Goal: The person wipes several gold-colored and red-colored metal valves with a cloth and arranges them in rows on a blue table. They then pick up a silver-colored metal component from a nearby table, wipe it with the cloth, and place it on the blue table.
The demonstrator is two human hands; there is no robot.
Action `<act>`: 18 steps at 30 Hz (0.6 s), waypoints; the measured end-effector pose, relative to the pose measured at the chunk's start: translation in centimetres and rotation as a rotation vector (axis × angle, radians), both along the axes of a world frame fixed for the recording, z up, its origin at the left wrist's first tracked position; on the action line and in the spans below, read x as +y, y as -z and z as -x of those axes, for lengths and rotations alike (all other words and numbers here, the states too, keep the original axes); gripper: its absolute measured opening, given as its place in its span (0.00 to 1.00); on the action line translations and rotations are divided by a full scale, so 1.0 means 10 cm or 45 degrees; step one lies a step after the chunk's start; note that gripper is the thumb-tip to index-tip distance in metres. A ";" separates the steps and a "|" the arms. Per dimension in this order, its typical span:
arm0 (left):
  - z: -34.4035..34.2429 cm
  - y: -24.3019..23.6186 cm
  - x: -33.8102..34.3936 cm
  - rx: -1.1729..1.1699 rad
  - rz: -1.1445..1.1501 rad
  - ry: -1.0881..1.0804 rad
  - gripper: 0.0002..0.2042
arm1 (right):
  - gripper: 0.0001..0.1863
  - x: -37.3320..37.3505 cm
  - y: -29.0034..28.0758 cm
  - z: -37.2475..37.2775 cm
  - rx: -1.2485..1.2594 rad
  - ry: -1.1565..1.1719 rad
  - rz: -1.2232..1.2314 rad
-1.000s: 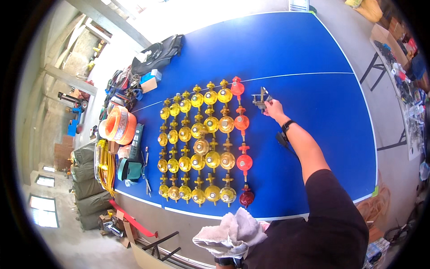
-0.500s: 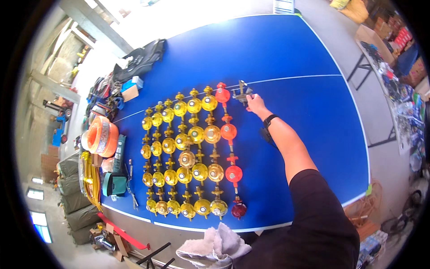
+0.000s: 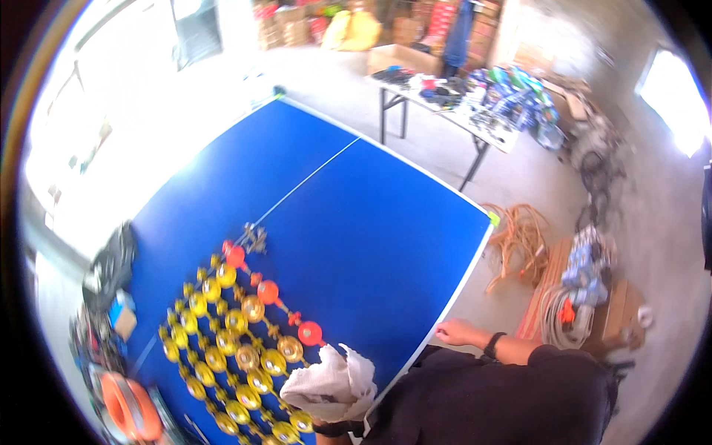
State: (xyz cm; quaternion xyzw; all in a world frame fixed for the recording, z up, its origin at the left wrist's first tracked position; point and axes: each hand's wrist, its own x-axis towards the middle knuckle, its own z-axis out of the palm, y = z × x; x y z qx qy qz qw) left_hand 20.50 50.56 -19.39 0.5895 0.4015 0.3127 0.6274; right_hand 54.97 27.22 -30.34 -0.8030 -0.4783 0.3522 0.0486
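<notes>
A crumpled pale cloth (image 3: 330, 382) is bunched at the end of my left wrist, which has a dark band. My left hand is hidden in the cloth and appears to grip it, over the near end of the rows of yellow gas regulators (image 3: 236, 320). Several red gas regulators (image 3: 268, 291) form the row's right-hand edge. Beyond them lies a small cluster of metal fittings (image 3: 254, 238). My right hand (image 3: 460, 333) is by the table's right edge, its blurred fingers curled together with nothing visible in them.
The blue table (image 3: 356, 222) has a white border. A folding table (image 3: 445, 104) loaded with packaged goods stands at the back. Orange hose (image 3: 519, 237) and a coiled pale cable (image 3: 564, 315) lie on the floor at right. An orange roll (image 3: 131, 406) sits at lower left.
My view has swung to the right. My right hand has let go of the metal fittings and drawn back to the table's right edge. The cloth now covers the nearest regulators.
</notes>
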 end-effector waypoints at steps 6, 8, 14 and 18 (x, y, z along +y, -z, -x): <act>-0.86 -0.86 -0.11 0.378 -0.985 0.511 0.20 | 0.15 -0.24 -0.49 0.16 0.094 0.368 -0.340; -1.20 -1.14 -0.28 0.580 -1.387 0.618 0.20 | 0.16 -0.12 -0.85 0.15 0.154 0.389 -0.437; -2.38 -1.45 -0.87 -0.168 -0.815 0.817 0.15 | 0.18 -0.23 -1.83 -0.45 0.565 0.058 -0.717; -3.24 -1.40 -1.28 -0.249 -0.982 1.002 0.13 | 0.18 -0.69 -2.24 -1.07 0.632 0.200 -1.088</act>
